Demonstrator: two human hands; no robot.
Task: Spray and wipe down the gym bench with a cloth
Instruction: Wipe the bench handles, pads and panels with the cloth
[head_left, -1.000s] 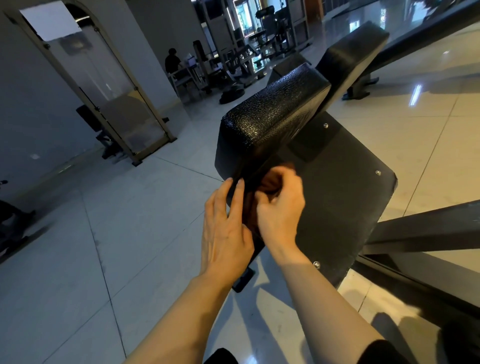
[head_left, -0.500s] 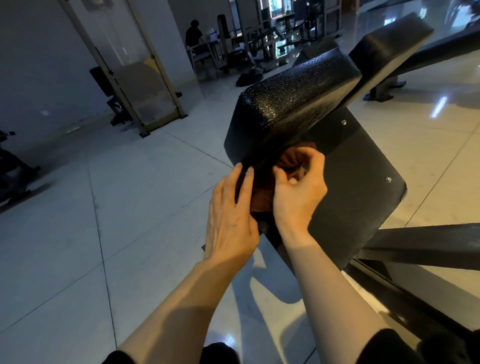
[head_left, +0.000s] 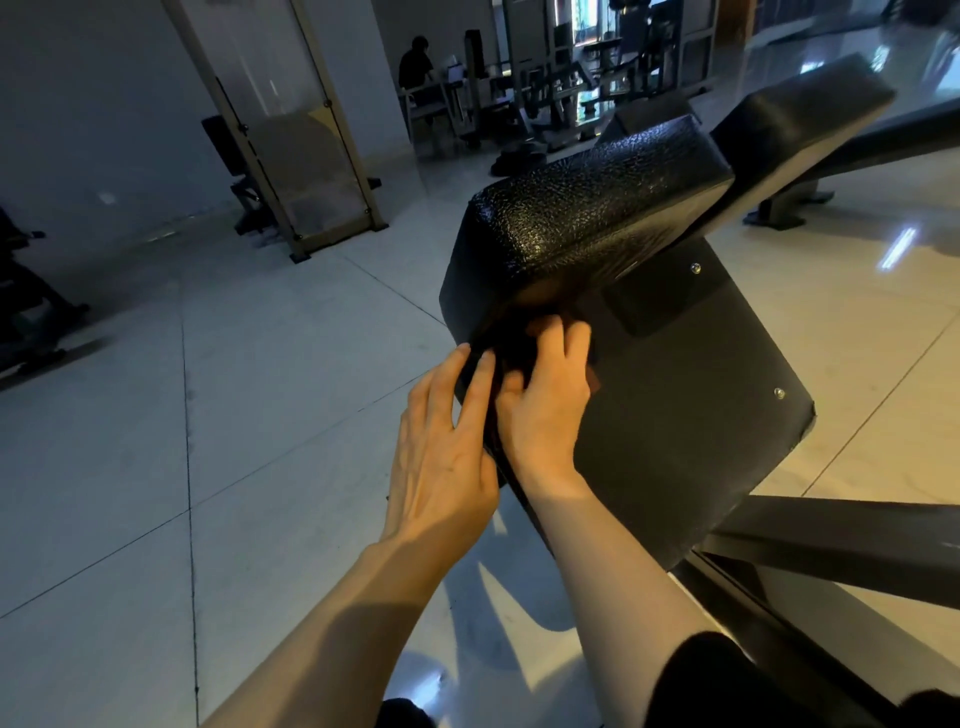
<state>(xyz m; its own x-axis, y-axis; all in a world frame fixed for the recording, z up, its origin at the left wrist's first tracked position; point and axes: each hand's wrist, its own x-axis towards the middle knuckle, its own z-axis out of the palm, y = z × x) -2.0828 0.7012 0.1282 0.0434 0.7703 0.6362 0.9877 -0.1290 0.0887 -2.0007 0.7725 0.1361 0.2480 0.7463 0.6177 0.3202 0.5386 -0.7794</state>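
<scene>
A dark brownish cloth (head_left: 524, 340) sits bunched in the seam where the textured black bench pad (head_left: 587, 218) meets the flat black panel (head_left: 675, 395) below it, near the pad's near corner. The right hand (head_left: 545, 405) presses it there, fingers curled over it. Just beside it, the left hand (head_left: 441, 457) lies flat with straight fingers touching the pad's lower edge, holding nothing.

Bench pad (head_left: 587, 208) looks like black pebbled vinyl, pretty glossy. The base board (head_left: 691, 384) under it is matt black and smooth with small shiny metal screws (head_left: 695, 268). Floor (head_left: 260, 389) is polished, reflective tile. Cloth (head_left: 511, 338) is dark and soft-looking.
</scene>
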